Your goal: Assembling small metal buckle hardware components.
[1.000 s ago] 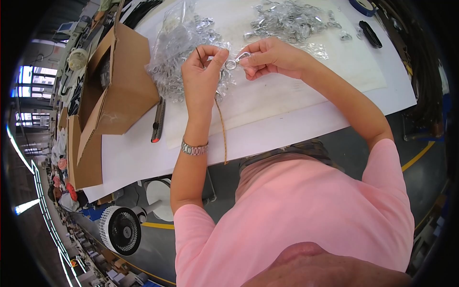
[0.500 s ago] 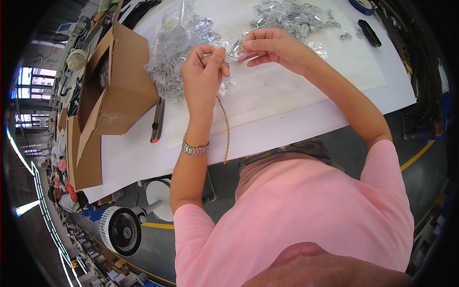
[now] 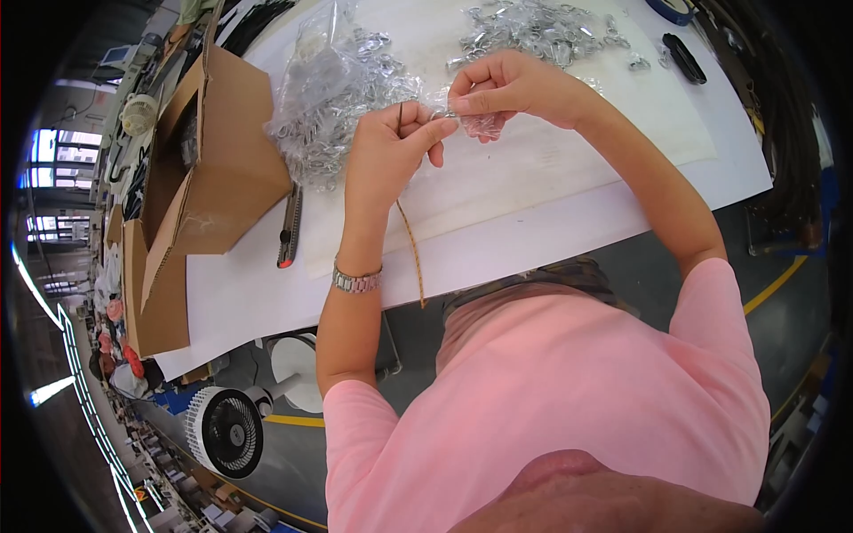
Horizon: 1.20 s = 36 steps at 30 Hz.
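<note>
My left hand [image 3: 391,147] is closed, thumb and forefinger pinching a small shiny metal piece [image 3: 441,115] whose exact kind is hidden by the fingers. A thin dark tip [image 3: 400,114] sticks up between its fingers. My right hand [image 3: 515,93] is closed on a small clear plastic bag [image 3: 482,125], right beside the left fingertips. Below the left hand, a yellow-brown cord [image 3: 413,244] trails across the table and over its front edge. Behind the hands lie a left heap of shiny metal pieces [image 3: 324,133], partly under a large clear bag [image 3: 324,67], and a right heap [image 3: 533,34].
A cardboard box [image 3: 235,147] with raised flaps stands at the left of the white table [image 3: 498,231]. Near it lies a utility knife [image 3: 289,226]. A black object [image 3: 684,59] and a blue tape roll [image 3: 673,9] sit far right. A fan [image 3: 227,430] stands below the table.
My left hand has moved right, its thumb now turned toward the right fingers. The metal piece, seen upright between the hands before, is now mostly covered. The plastic bag hangs lower beneath my right fingers.
</note>
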### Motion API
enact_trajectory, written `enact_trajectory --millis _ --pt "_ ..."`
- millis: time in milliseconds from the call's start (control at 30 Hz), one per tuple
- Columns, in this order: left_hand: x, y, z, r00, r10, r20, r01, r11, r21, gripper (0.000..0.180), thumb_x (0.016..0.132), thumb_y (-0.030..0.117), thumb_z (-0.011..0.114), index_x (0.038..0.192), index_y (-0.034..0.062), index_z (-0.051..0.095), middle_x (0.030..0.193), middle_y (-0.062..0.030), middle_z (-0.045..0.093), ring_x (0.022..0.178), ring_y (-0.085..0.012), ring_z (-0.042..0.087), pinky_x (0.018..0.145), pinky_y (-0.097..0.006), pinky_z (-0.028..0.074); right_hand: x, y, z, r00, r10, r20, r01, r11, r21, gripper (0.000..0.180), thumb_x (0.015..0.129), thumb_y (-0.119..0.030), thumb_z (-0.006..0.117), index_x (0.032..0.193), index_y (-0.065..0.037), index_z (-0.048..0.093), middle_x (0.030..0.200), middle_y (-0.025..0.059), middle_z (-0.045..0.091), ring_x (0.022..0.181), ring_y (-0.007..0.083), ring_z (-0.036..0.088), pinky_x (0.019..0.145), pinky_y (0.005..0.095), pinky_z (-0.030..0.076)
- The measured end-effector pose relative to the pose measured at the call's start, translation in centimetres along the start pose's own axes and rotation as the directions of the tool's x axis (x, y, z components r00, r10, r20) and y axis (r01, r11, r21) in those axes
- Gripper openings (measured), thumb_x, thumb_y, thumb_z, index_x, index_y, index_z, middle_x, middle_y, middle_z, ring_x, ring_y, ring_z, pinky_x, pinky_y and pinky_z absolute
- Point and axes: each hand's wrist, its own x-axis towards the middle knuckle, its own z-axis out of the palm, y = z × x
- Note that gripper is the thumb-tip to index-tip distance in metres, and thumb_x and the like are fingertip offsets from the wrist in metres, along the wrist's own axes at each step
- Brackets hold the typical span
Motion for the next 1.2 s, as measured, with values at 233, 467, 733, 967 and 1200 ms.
enact_trajectory --millis 233,467,733,967,1200 --pt "0.0 -0.2 -0.8 0.989 -0.023 0.147 0.051 0.981 -0.186 0.031 0.098 0.027 0.07 0.078 0.0032 0.07 0.059 -0.0002 0.062 0.047 -0.003 0.037 0.046 -0.022 0.029 0.0 0.0 0.0 0.997 0.068 0.047 -0.07 0.996 0.059 0.023 0.096 -0.024 0.073 0.1 -0.002 0.071 0.082 0.0048 0.07 0.072 0.0122 0.068 0.069 0.0274 0.057" --pt "-0.6 0.1 0.9 0.986 0.166 -0.014 -0.156 0.951 0.268 0.02 0.1 0.016 0.066 0.089 0.0001 0.071 0.062 0.0034 0.058 0.054 -0.0026 0.048 0.049 -0.022 0.034 0.0 0.4 0.8 0.981 0.143 0.13 -0.152 0.986 0.066 0.022 0.096 -0.026 0.072 0.094 -0.004 0.07 0.082 0.0053 0.073 0.069 0.0129 0.07 0.062 0.024 0.055" --pt "0.3 -1.3 0.9 0.97 0.171 -0.175 -0.17 0.985 0.022 0.015 0.098 0.013 0.068 0.105 0.0 0.07 0.078 0.0001 0.067 0.054 -0.0011 0.046 0.048 -0.02 0.032 0.5 1.1 0.7 0.993 0.122 -0.007 -0.12 0.985 0.122 0.026 0.099 -0.031 0.067 0.098 -0.005 0.071 0.092 0.0075 0.075 0.084 0.0156 0.074 0.074 0.028 0.059" --pt "0.2 -0.6 2.8 0.999 -0.033 0.026 0.04 0.921 -0.387 0.02 0.1 0.019 0.069 0.1 -0.0007 0.069 0.08 -0.003 0.07 0.047 -0.0011 0.037 0.043 -0.02 0.026 1.6 2.5 2.4 0.958 -0.061 -0.279 0.174 0.9 0.4 0.037 0.103 -0.033 0.062 0.119 -0.001 0.072 0.121 0.0086 0.072 0.104 0.0139 0.068 0.089 0.0307 0.054" --pt "0.7 -2.1 2.2 0.979 -0.008 0.205 0.12 0.834 -0.539 0.022 0.104 0.019 0.063 0.105 -0.0011 0.07 0.083 -0.0053 0.07 0.046 -0.0011 0.037 0.043 -0.019 0.025 1.2 2.5 2.4 0.985 0.009 -0.171 0.056 0.925 0.375 0.048 0.106 -0.039 0.054 0.128 0.002 0.068 0.115 0.0126 0.074 0.078 0.0145 0.064 0.073 0.0292 0.052"
